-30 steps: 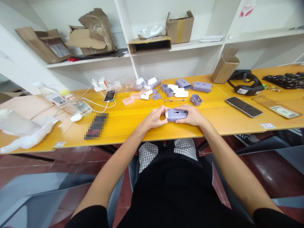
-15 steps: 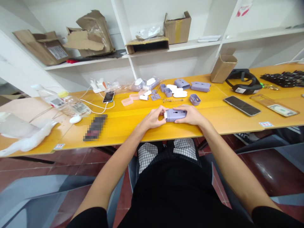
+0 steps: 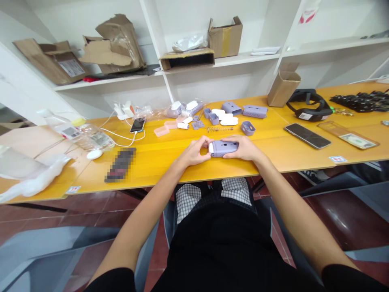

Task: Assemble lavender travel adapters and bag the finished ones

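Note:
A purple plastic casing [image 3: 224, 149] with dark slots on top and a white end piece lies sideways just above the table's front edge. My right hand [image 3: 246, 148] is wrapped round its right end, thumb below and fingers above. At the left end, the thumb and index finger of my left hand [image 3: 197, 151] close about the white end piece [image 3: 211, 148]. Behind the hands lie loose springs [image 3: 220, 129], a small purple cup-shaped part [image 3: 248, 127], white rounded parts [image 3: 228, 119] and more purple shells [image 3: 255, 111].
A black phone [image 3: 306, 136] and a headset [image 3: 311, 107] lie to the right. Leftward are a phone on a cable [image 3: 137, 124], pink pieces [image 3: 161, 131], plastic bottles [image 3: 82, 132] and a blurred-out dark item [image 3: 120, 164]. Cardboard boxes [image 3: 225, 38] stand on the shelf behind.
Both hands keep their hold on the purple casing. The left fingers have shifted slightly, showing more of the white end piece. The whole view has moved a little.

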A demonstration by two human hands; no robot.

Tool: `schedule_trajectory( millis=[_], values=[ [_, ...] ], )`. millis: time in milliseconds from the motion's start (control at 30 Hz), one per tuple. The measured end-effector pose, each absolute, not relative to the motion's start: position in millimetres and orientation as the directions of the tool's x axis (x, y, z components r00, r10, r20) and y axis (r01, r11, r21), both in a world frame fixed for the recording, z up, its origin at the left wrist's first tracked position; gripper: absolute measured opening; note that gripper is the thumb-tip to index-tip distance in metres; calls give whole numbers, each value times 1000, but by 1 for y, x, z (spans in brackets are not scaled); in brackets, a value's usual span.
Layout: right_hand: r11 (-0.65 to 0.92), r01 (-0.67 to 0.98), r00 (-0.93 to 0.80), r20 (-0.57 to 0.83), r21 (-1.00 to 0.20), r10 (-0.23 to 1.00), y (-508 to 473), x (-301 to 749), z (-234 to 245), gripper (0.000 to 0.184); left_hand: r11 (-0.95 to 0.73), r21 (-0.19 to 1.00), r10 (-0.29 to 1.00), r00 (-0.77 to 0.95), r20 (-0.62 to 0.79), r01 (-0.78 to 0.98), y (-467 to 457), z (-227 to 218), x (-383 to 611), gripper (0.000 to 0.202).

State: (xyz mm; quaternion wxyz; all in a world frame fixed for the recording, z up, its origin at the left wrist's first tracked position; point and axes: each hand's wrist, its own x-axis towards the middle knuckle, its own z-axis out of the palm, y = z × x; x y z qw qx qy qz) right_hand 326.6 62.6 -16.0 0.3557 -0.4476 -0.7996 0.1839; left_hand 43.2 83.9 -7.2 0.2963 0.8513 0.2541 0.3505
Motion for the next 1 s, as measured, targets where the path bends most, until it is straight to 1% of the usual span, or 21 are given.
schedule_trajectory(
  millis=[67, 167, 233, 367, 433, 633, 767, 833, 1000],
  values=[
    [533, 578, -345, 406, -618, 846, 63, 327, -16, 71, -712, 663, 631, 624, 461, 232, 84, -7, 43, 28],
    [522, 561, -341, 395, -643, 853, 63, 327, -15, 71, -750, 609, 606, 637, 476, 258, 85, -5, 41, 10],
    [505, 557, -335, 378, -659, 863, 62, 327, -14, 71, -742, 620, 611, 638, 469, 255, 86, -5, 39, 7],
    [487, 566, -331, 358, -665, 873, 62, 328, -13, 72, -671, 708, 650, 634, 419, 219, 89, -7, 36, 11],
    [492, 565, -334, 362, -663, 870, 62, 328, -14, 73, -654, 726, 658, 634, 406, 213, 91, -8, 36, 11],
    [486, 568, -312, 372, -664, 874, 62, 325, -18, 74, -683, 682, 660, 621, 423, 260, 95, -12, 36, 11],
    [485, 566, -313, 371, -666, 874, 62, 323, -18, 75, -698, 658, 657, 618, 432, 283, 96, -11, 36, 7],
    [489, 568, -319, 371, -662, 872, 62, 323, -18, 74, -698, 659, 654, 621, 431, 278, 95, -9, 38, 8],
    [523, 576, -326, 410, -628, 852, 64, 324, -21, 73, -617, 743, 716, 576, 393, 260, 95, -5, 44, 26]
  ],
)
